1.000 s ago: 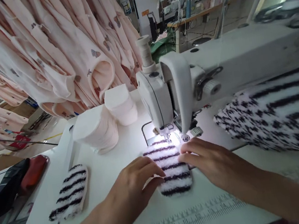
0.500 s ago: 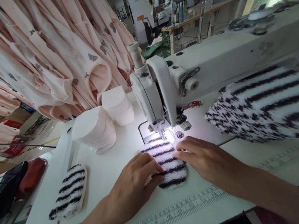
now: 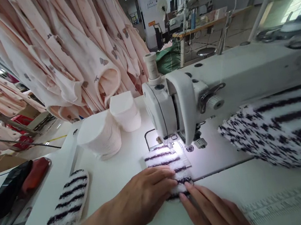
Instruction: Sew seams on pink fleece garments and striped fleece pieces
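Observation:
A fuzzy black-and-white striped fabric piece (image 3: 165, 158) lies under the lit needle area of the sewing machine (image 3: 164, 110). My left hand (image 3: 146, 193) rests flat across its left and middle part, fingers stretched out. At the near right corner of the piece, my right hand (image 3: 211, 209) touches the fabric with extended fingertips. The underside of the piece is hidden. To the left, a second striped piece with a pale backing (image 3: 70, 199) lies apart from both hands.
Two stacks of white cut pieces, one larger (image 3: 98, 136) and one smaller (image 3: 125, 110), stand behind on the table. Striped and spotted plush fabric (image 3: 279, 134) lies at the right under the machine arm. Pink garments (image 3: 72, 52) hang behind. A ruler strip (image 3: 285, 203) runs along the front.
My right hand has drawn back toward the near edge of the striped piece. My left hand has flattened and shifted right over it. The view has tilted slightly.

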`<state>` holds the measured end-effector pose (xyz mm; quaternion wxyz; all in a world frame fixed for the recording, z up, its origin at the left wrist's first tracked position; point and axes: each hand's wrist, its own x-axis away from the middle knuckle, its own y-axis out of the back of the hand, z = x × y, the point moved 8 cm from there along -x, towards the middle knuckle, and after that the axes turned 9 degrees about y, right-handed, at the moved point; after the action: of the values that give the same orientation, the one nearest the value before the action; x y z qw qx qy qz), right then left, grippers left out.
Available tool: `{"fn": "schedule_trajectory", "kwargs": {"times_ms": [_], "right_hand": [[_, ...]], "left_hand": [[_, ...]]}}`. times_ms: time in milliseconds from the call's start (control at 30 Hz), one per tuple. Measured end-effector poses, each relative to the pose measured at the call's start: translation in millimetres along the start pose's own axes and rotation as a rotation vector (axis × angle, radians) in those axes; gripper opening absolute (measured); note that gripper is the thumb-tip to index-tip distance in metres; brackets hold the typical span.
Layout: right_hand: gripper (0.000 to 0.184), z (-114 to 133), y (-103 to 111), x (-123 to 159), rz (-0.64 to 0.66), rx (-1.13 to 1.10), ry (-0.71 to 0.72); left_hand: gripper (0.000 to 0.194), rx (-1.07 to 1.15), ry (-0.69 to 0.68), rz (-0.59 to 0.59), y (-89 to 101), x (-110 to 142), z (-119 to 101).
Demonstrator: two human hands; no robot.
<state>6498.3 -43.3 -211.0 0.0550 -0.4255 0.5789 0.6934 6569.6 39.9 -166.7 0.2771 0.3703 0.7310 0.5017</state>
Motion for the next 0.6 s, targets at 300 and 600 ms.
{"fn": "schedule_trajectory", "kwargs": {"times_ms": [300,600], "right_hand": [[0.039,-15.7,-14.8,-23.2,0.077,-0.100,-0.034],[0.052,-42.7,-18.7,-43.1,0.112,-0.237,0.045]], "left_hand": [[0.024,0.014,-0.046,-0.099,9.2,-8.6,19.7],[0.027,-0.094,0.037,-0.064,8.1,-19.7,33.4]]}}
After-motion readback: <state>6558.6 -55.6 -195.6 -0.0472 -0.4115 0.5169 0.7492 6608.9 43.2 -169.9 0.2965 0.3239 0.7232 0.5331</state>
